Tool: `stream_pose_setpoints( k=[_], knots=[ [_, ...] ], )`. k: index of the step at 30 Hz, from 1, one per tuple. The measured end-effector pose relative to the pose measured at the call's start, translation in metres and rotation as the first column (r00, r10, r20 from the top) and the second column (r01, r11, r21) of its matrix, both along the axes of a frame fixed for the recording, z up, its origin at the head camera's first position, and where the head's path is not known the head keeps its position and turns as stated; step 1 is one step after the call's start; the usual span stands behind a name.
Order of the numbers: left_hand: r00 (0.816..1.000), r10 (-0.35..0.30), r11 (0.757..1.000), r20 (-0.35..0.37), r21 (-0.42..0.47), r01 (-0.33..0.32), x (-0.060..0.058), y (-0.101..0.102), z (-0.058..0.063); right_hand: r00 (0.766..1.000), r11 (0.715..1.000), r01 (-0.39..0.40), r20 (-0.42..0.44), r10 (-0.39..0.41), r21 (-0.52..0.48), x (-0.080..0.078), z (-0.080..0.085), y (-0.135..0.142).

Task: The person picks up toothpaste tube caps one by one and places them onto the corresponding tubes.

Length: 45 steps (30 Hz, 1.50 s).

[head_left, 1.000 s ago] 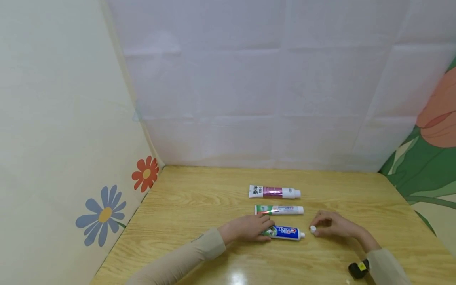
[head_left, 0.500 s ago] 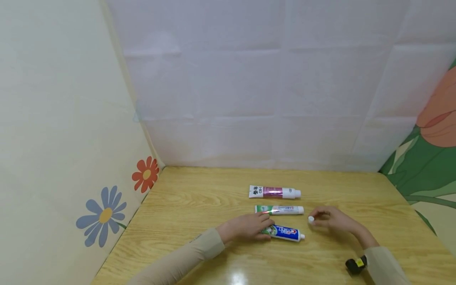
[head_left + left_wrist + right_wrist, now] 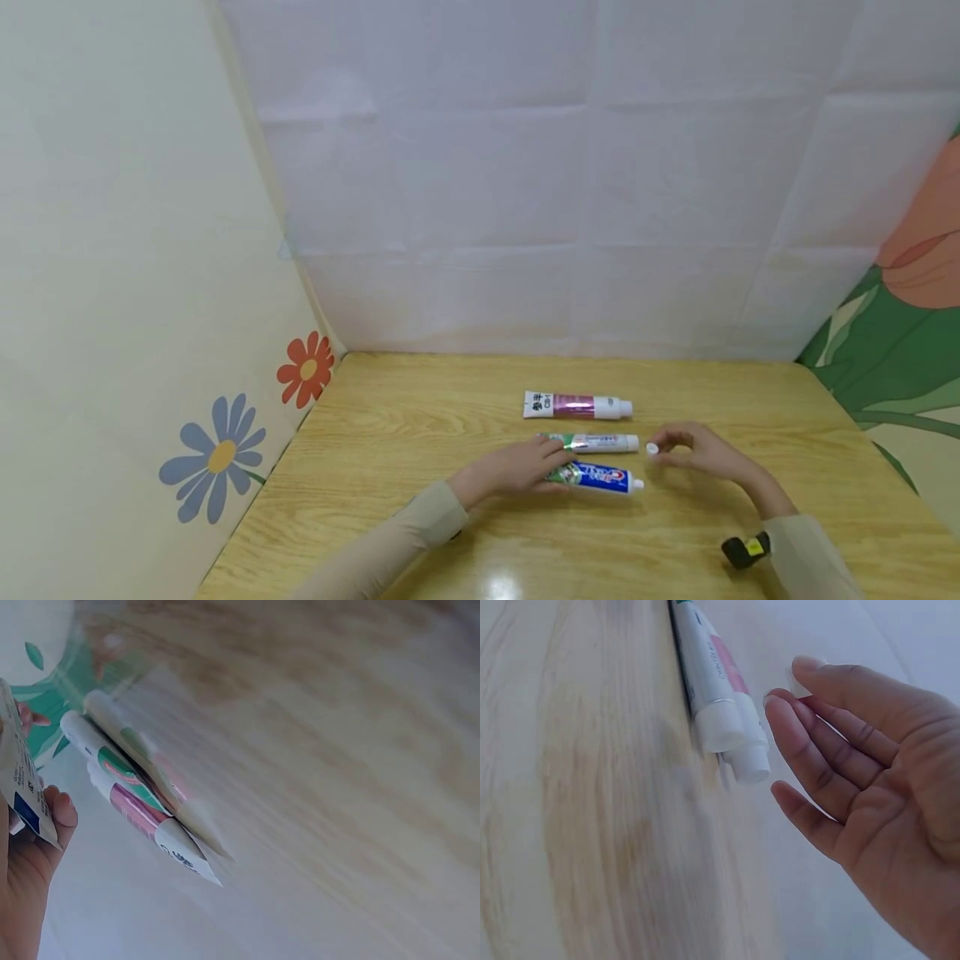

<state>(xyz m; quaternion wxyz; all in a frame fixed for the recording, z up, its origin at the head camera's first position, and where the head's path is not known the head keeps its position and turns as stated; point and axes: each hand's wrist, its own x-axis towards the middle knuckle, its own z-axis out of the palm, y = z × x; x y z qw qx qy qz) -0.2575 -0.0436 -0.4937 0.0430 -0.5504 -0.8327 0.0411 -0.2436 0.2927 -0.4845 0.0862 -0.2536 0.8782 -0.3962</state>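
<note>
My left hand [image 3: 519,466] grips the tail end of a blue and green toothpaste tube [image 3: 603,477], whose bare white nozzle points right. In the left wrist view, fingers curl round that tube [image 3: 22,780], and it looks lifted off the table. Between thumb and fingertips, my right hand [image 3: 701,451] pinches a small white cap [image 3: 652,449], held right of the tubes. The right wrist view shows the cap [image 3: 799,684] mostly hidden behind the thumb. Just beyond the gripped tube lies a green and white toothpaste tube [image 3: 600,443], its cap on and its tail partly covered by my left hand.
Farther back on the wooden table [image 3: 420,400] lies a pink and white toothpaste tube [image 3: 577,406], cap to the right. A white sheet [image 3: 480,183] hangs behind the table. Flowered panels stand at both sides. A black device [image 3: 745,550] is at the right cuff.
The right hand has moved away from me and slightly left with the cap. My left hand has raised the blue and green tube and shifted it slightly away from me.
</note>
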Motion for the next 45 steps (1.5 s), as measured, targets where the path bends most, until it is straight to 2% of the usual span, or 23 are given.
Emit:
stream_pose_setpoints(
  k=[5,8,11,13,18,23,31,34,38,41,45],
  knots=[
    [1.000,0.006,0.999,0.011,0.043,-0.006,-0.001,-0.003,0.003,1.000,0.999,-0.020,-0.024,0.020,-0.031,-0.001,0.003,-0.004],
    [0.999,0.024,0.997,0.039,0.076,-0.027,-0.001,-0.004,0.006,1.000,1.000,-0.004,-0.029,0.003,-0.031,-0.002,0.004,-0.006],
    [0.999,0.035,0.996,0.034,0.086,-0.038,-0.002,-0.005,0.009,0.999,1.000,0.022,-0.034,-0.023,-0.022,-0.002,0.006,-0.008],
    [0.999,0.034,0.995,0.014,0.089,-0.035,-0.003,-0.006,0.011,0.999,0.999,0.033,-0.040,-0.034,-0.019,-0.002,0.007,-0.009],
    [0.995,-0.007,0.987,-0.103,0.158,0.024,-0.007,-0.010,0.013,0.997,0.999,0.025,-0.073,-0.029,-0.048,-0.001,0.010,-0.011],
    [0.992,-0.017,0.967,-0.127,0.250,0.048,-0.009,-0.014,0.017,0.994,0.997,0.032,-0.098,-0.038,-0.064,-0.002,0.013,-0.012],
    [0.984,-0.017,0.945,-0.175,0.320,0.074,-0.015,-0.020,0.021,0.988,0.996,0.033,-0.145,-0.045,-0.088,-0.005,0.019,-0.013],
    [0.976,-0.044,0.927,-0.214,0.355,0.119,-0.017,-0.021,0.022,0.986,0.995,0.037,-0.157,-0.052,-0.097,-0.005,0.022,-0.014],
    [0.957,-0.088,0.889,-0.277,0.412,0.201,-0.021,-0.022,0.022,0.983,0.994,0.054,-0.170,-0.070,-0.094,-0.003,0.026,-0.016],
    [0.951,-0.097,0.869,-0.294,0.440,0.225,-0.022,-0.023,0.022,0.983,0.994,0.067,-0.167,-0.081,-0.088,-0.002,0.029,-0.018],
    [0.951,-0.088,0.863,-0.298,0.454,0.222,-0.023,-0.024,0.024,0.983,0.994,0.079,-0.161,-0.091,-0.080,-0.001,0.032,-0.019]
  ],
)
